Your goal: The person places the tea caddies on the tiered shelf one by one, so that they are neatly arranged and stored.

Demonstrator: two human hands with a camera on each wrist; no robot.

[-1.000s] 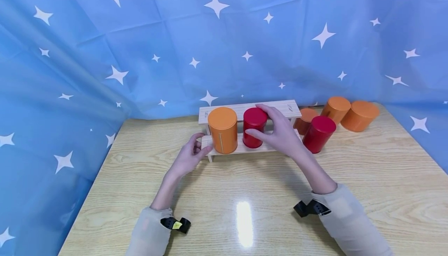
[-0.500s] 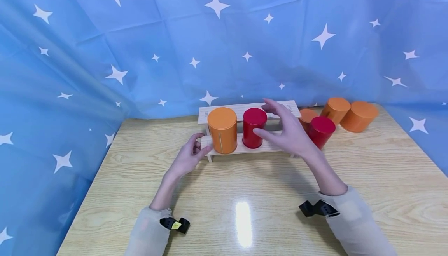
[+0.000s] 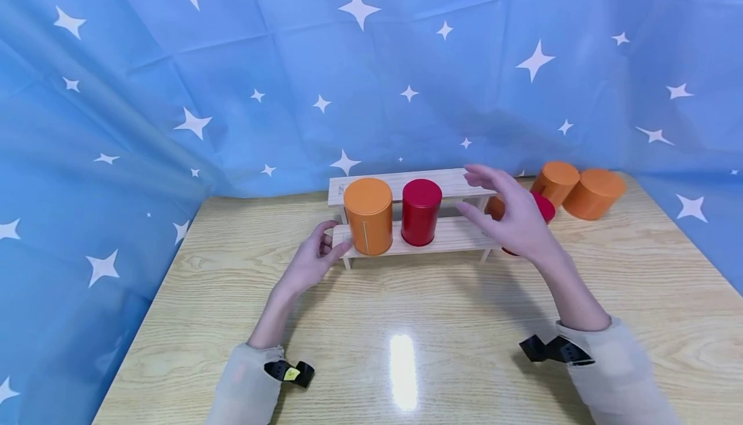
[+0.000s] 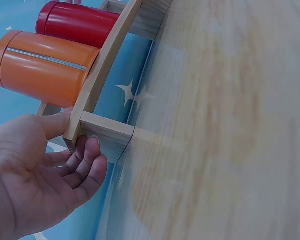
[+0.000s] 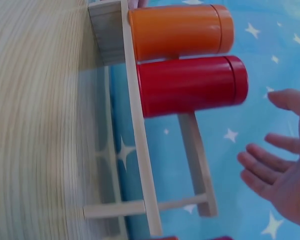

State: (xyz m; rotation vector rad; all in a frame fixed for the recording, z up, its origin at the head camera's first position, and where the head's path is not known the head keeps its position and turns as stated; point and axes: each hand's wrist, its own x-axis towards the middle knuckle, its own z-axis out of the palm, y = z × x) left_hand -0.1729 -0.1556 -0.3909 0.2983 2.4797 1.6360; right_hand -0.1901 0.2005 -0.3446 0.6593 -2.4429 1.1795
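One orange can (image 3: 368, 218) and one red can (image 3: 421, 213) stand on the low wooden shelf (image 3: 458, 235), whose end the left hand (image 3: 309, 262) pinches with fingertips (image 4: 93, 145) seen best from the left wrist. The right hand (image 3: 516, 218), fingers apart and holding nothing, partly hides another red can (image 3: 545, 207) in the head view; open shelf lies right of the first.

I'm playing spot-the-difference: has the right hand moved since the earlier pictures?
Yes. Against the wooden shelf in the head view, the right hand moved rightward, away from the red can on it, toward the shelf's right end.
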